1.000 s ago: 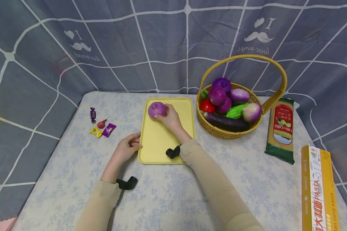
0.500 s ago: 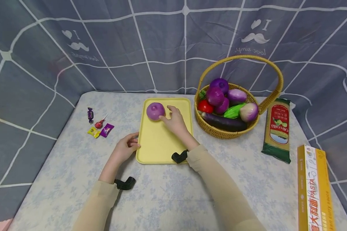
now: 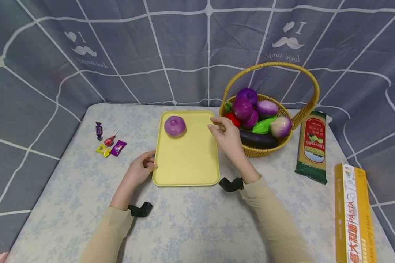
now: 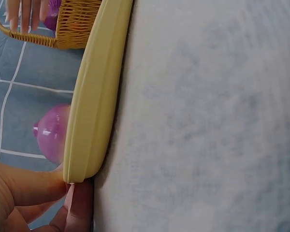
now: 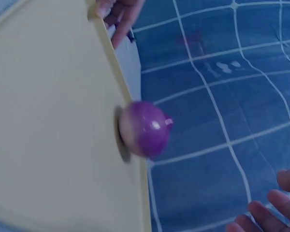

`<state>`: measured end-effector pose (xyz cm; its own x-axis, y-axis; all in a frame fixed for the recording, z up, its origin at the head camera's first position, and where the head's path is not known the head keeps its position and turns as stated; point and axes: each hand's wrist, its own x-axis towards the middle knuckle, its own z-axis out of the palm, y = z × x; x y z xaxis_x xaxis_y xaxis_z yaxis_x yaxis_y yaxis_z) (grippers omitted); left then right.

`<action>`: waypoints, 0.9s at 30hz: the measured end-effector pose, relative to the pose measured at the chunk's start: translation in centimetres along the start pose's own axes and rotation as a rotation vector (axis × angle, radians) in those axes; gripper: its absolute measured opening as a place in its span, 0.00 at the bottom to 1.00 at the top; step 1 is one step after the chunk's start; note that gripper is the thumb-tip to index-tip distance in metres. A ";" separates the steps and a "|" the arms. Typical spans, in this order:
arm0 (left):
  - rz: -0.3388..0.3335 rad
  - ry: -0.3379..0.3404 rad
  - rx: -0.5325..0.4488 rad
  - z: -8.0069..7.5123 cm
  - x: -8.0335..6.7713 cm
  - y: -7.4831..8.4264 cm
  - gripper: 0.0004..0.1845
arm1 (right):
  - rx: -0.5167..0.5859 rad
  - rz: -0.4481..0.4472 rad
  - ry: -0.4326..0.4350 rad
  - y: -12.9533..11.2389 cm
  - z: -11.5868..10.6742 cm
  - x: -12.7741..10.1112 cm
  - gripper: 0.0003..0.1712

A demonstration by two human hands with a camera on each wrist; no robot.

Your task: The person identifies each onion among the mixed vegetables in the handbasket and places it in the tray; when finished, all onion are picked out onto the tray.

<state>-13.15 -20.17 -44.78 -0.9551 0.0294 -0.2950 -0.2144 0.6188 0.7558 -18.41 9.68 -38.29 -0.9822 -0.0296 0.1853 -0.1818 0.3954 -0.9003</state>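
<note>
A round turnip (image 3: pixel 175 126), purple above and pale below, sits near the far left corner of the yellow tray (image 3: pixel 185 164). My left hand (image 3: pixel 139 169) pinches the tray's left rim, thumb on top and fingers lower down, as the left wrist view shows. Over the tray's right edge is my right hand (image 3: pixel 228 137), its fingers loosely bent and holding nothing. Just to its right stands a wicker basket (image 3: pixel 260 151) of vegetables: purple onions (image 3: pixel 242 108), a red tomato (image 3: pixel 232 119) partly hidden by the hand, a long dark eggplant (image 3: pixel 258 140), a green vegetable (image 3: pixel 264 125) and another turnip (image 3: pixel 281 126).
Several sweets, including a lollipop (image 3: pixel 109 141) and a purple wrapped candy (image 3: pixel 118 148), lie left of the tray. A green-ended pasta packet (image 3: pixel 312 146) and a yellow pasta box (image 3: pixel 353 215) lie at the right. The basket's tall handle (image 3: pixel 279 64) arches above it.
My right hand has let go of the turnip on the tray and moved right, toward the basket. My left hand keeps its hold on the tray rim.
</note>
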 end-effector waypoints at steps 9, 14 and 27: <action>0.011 -0.008 0.003 -0.1 -0.1 0.1 0.29 | 0.010 0.043 0.143 1.0 -5.3 -0.3 0.17; 0.012 -0.008 0.001 -0.1 -0.1 -0.1 0.29 | 0.000 0.104 0.198 1.9 -7.3 -0.2 0.19; 0.016 -0.010 -0.002 -0.2 -0.1 -0.2 0.29 | -0.072 0.172 0.228 3.3 -9.1 1.3 0.30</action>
<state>-13.02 -20.52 -44.76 -0.9564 0.0474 -0.2883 -0.1992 0.6162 0.7620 -19.89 19.26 -37.41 -0.9611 0.2471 0.1237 -0.0020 0.4414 -0.8973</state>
